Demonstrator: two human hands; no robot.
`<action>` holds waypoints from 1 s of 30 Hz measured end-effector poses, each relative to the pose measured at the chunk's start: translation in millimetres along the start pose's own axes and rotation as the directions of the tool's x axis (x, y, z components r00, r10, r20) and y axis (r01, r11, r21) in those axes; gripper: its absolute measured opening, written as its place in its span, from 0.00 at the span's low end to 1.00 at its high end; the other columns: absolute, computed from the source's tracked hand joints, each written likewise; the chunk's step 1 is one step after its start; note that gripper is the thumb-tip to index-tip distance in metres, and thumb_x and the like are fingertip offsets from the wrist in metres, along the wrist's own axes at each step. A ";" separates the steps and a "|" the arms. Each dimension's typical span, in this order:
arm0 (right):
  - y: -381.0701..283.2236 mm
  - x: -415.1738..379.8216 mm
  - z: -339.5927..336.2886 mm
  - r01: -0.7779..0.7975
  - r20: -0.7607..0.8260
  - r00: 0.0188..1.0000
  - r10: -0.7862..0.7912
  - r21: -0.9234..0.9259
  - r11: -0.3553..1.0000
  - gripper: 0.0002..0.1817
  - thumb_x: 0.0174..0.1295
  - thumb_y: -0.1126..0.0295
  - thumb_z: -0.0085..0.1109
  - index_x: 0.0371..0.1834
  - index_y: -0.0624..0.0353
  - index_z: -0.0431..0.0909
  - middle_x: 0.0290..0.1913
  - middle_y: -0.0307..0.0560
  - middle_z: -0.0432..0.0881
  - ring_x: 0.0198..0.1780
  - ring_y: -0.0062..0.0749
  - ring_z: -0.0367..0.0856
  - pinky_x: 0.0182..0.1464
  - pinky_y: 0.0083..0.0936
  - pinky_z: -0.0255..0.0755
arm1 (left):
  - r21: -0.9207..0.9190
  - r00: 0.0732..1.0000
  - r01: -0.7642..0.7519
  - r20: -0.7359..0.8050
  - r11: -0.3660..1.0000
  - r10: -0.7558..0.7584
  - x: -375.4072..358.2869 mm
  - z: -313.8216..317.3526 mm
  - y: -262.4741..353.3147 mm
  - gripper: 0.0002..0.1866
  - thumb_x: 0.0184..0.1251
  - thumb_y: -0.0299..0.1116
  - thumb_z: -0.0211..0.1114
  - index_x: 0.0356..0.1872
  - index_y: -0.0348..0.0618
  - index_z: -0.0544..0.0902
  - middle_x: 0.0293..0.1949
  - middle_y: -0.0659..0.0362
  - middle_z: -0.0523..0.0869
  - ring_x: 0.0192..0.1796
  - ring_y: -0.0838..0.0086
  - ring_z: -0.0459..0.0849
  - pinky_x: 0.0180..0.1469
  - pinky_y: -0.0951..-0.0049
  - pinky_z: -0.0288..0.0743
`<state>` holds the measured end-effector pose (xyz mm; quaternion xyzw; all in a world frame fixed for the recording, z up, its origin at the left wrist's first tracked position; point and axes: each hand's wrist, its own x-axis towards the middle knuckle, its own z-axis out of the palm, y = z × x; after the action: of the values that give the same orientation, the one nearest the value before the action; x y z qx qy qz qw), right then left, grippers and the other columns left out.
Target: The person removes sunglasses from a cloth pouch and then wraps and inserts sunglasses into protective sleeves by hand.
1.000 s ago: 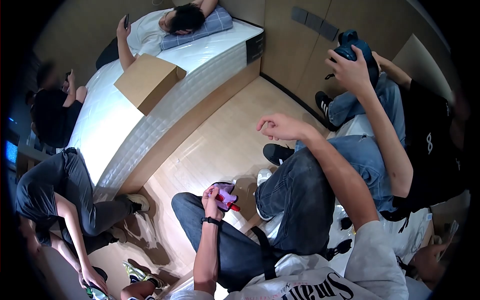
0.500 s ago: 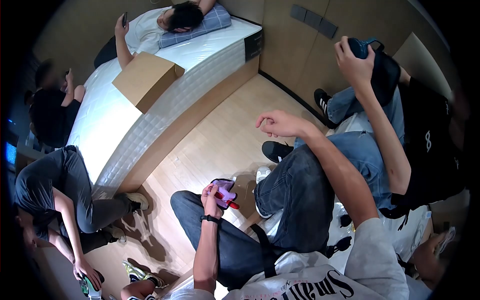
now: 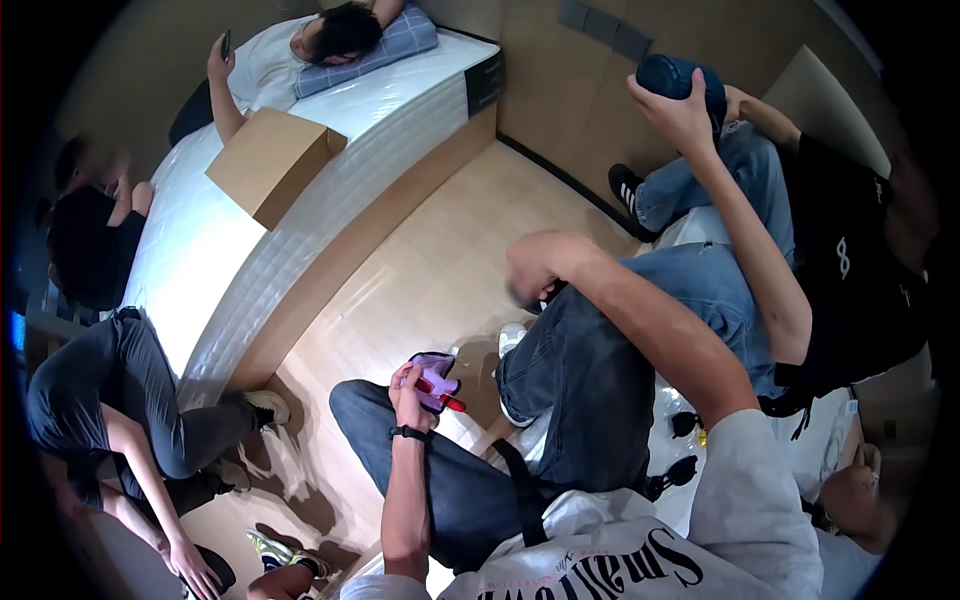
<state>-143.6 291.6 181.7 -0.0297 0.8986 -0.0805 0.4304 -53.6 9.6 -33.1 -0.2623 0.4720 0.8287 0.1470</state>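
My left hand [image 3: 407,393], with a dark band on its wrist, is closed at the far end of my left thigh. It grips a small purple cloth piece [image 3: 436,388] with dark edging, perhaps a pouch. A red stick-like object [image 3: 452,404] lies across the purple cloth; its kind I cannot make out. Over my raised right knee hangs my right hand [image 3: 535,268], bent downward at the wrist. Motion smears its fingers, and whether they hold anything does not show.
A cardboard box [image 3: 270,165] rests on a plastic-wrapped mattress [image 3: 400,110], where a person lies with a phone. At right, a seated person holds a dark cylindrical object [image 3: 680,82]. Another person sits at lower left. Sunglasses [image 3: 675,475] lie beside me.
My right hand has dropped slightly and its fingers now point down, toward my knee. My left hand keeps hold of the purple cloth. The neighbour's dark cylinder has turned and shifted left.
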 end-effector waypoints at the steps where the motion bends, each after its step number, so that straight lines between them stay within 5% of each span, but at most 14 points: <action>1: 4.3 4.6 2.0 -0.006 -0.003 1.000 0.006 0.001 1.000 0.07 0.48 0.66 0.60 0.26 0.56 0.83 0.21 0.41 0.82 0.23 0.31 0.79 0.27 0.30 0.72 | -0.006 1.000 -0.012 0.012 1.000 0.012 0.1 0.0 -0.2 0.10 0.60 0.26 0.61 0.43 0.41 0.74 0.38 0.58 0.78 0.42 0.70 0.79 0.48 0.69 0.77; 4: 11.8 12.6 7.8 0.149 -0.136 0.978 -0.158 -0.073 0.986 0.06 0.47 0.70 0.63 0.30 0.54 0.83 0.25 0.44 0.83 0.28 0.32 0.81 0.30 0.30 0.73 | -0.007 1.000 0.001 0.002 1.000 -0.001 -6.8 6.9 4.9 0.10 0.60 0.26 0.61 0.43 0.41 0.74 0.38 0.58 0.78 0.42 0.71 0.79 0.48 0.69 0.77; 6: 11.8 7.7 11.3 0.148 -0.427 0.881 -0.205 -0.163 0.975 0.17 0.48 0.69 0.61 0.45 0.51 0.80 0.39 0.46 0.84 0.42 0.38 0.82 0.41 0.34 0.75 | -0.011 1.000 -0.009 -0.013 1.000 0.008 -6.9 8.1 4.5 0.10 0.60 0.26 0.62 0.42 0.41 0.74 0.38 0.59 0.78 0.42 0.71 0.79 0.48 0.70 0.77; 9: 6.2 4.9 6.2 0.123 -0.468 0.866 -0.176 -0.141 0.982 0.26 0.51 0.65 0.60 0.56 0.48 0.73 0.47 0.48 0.81 0.51 0.43 0.78 0.52 0.36 0.72 | 0.018 0.999 -0.040 -0.001 0.999 0.040 -0.9 0.4 -0.3 0.10 0.59 0.26 0.63 0.41 0.41 0.75 0.38 0.59 0.78 0.42 0.72 0.79 0.48 0.70 0.76; 13: 1.1 1.4 5.0 0.161 -0.401 0.883 -0.243 -0.228 0.960 0.27 0.53 0.60 0.60 0.59 0.46 0.72 0.53 0.53 0.77 0.54 0.48 0.75 0.55 0.40 0.69 | 0.034 0.999 -0.043 -0.008 0.998 0.043 1.8 -3.5 -3.3 0.10 0.58 0.27 0.64 0.41 0.41 0.75 0.37 0.60 0.78 0.42 0.72 0.79 0.47 0.71 0.75; 15: 1.4 0.3 11.4 0.204 -0.696 0.611 -0.377 -0.322 0.924 0.28 0.54 0.55 0.60 0.59 0.47 0.71 0.63 0.55 0.66 0.62 0.51 0.66 0.61 0.44 0.63 | 0.034 0.999 -0.053 -0.002 0.998 0.053 2.4 -1.3 -3.4 0.10 0.58 0.27 0.64 0.41 0.41 0.75 0.37 0.60 0.78 0.41 0.72 0.79 0.47 0.72 0.75; 16: 0.0 -0.3 10.5 0.205 -0.695 0.611 -0.378 -0.323 0.924 0.28 0.54 0.55 0.60 0.59 0.47 0.71 0.63 0.55 0.66 0.62 0.51 0.66 0.61 0.44 0.63 | 0.040 0.998 -0.055 -0.008 0.998 0.055 0.0 0.2 -2.0 0.10 0.58 0.27 0.63 0.41 0.41 0.75 0.37 0.60 0.78 0.41 0.72 0.79 0.47 0.72 0.75; 18: -5.7 -4.4 2.0 0.204 -0.834 0.214 -0.509 -0.471 0.858 0.26 0.53 0.58 0.61 0.57 0.49 0.72 0.68 0.55 0.57 0.64 0.53 0.61 0.63 0.46 0.59 | 0.044 0.998 -0.060 -0.012 0.997 0.061 -4.1 4.3 1.8 0.10 0.58 0.26 0.63 0.41 0.40 0.75 0.37 0.60 0.78 0.41 0.72 0.79 0.46 0.72 0.75; 22: -17.0 -18.0 -13.6 0.303 -0.847 0.070 -0.527 -0.485 0.820 0.24 0.49 0.65 0.61 0.52 0.51 0.74 0.62 0.54 0.64 0.59 0.49 0.65 0.60 0.42 0.62 | 0.048 0.999 -0.039 -0.010 0.998 0.040 -8.1 7.9 4.7 0.08 0.59 0.26 0.61 0.40 0.42 0.76 0.35 0.62 0.79 0.40 0.75 0.77 0.47 0.75 0.73; 24: -18.7 -18.8 -14.7 0.343 -0.871 -0.034 -0.489 -0.470 0.813 0.17 0.44 0.72 0.60 0.42 0.53 0.74 0.54 0.49 0.69 0.54 0.43 0.67 0.55 0.38 0.63 | 0.036 0.999 -0.036 -0.026 0.999 0.037 -8.6 7.7 4.1 0.08 0.59 0.26 0.61 0.40 0.42 0.76 0.35 0.62 0.79 0.40 0.75 0.77 0.47 0.74 0.73; 30: -17.2 -16.5 -14.1 0.356 -0.885 -0.062 -0.462 -0.452 0.818 0.15 0.42 0.78 0.58 0.36 0.55 0.73 0.48 0.47 0.69 0.49 0.42 0.69 0.49 0.35 0.64 | 0.071 0.999 -0.047 -0.020 0.996 0.048 -0.1 -0.3 -0.7 0.11 0.59 0.26 0.62 0.42 0.40 0.75 0.38 0.60 0.79 0.40 0.73 0.78 0.44 0.74 0.74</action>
<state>-144.4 278.4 206.0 -0.2527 0.8946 -0.1678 -0.3282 -53.0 9.7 -33.6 -0.2546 0.5087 0.8119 0.1313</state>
